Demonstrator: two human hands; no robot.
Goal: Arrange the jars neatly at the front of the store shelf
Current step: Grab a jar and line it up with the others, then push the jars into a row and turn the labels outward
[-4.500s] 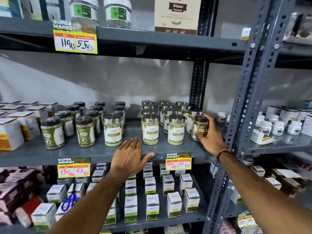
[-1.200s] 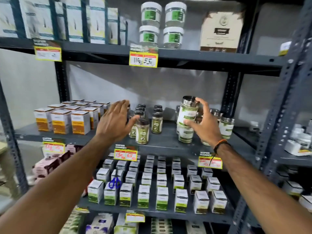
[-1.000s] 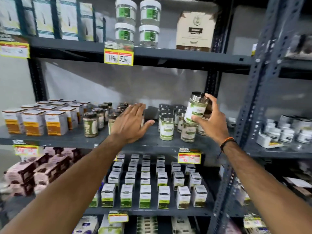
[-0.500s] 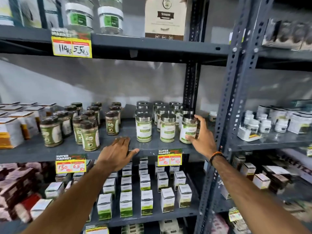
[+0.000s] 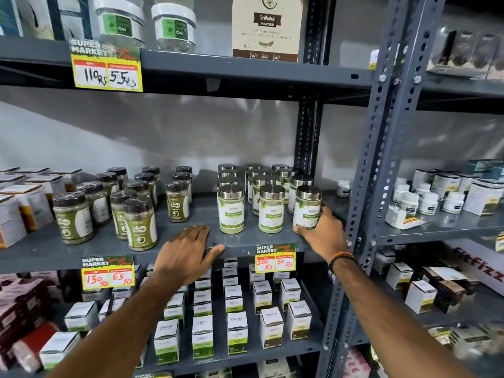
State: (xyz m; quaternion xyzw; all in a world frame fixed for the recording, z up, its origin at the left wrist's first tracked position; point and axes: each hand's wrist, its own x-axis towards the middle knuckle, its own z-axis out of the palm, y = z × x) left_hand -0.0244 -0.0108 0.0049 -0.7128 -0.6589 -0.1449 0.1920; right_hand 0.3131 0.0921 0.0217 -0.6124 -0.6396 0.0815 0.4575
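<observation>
Silver-lidded jars with white and green labels stand in rows on the grey middle shelf (image 5: pixel 245 242). Three make a front row: left jar (image 5: pixel 231 208), middle jar (image 5: pixel 271 208) and right jar (image 5: pixel 307 207). My right hand (image 5: pixel 323 233) wraps the base of the right jar, which stands upright on the shelf. My left hand (image 5: pixel 188 253) lies flat on the shelf's front edge, fingers apart, holding nothing. Dark-lidded green jars (image 5: pixel 140 223) stand in looser rows further left.
A perforated steel upright (image 5: pixel 381 148) rises just right of my right hand. Small white boxes (image 5: pixel 234 334) fill the shelf below; gel tubs (image 5: pixel 174 25) and a powder box (image 5: pixel 268 25) sit on the shelf above. Price tags (image 5: pixel 275 259) hang from the shelf edge.
About a second ago my right hand held a silver-lidded jar in the air; it now stands at the right end of the front row, still gripped. My left hand dropped to the shelf edge.
</observation>
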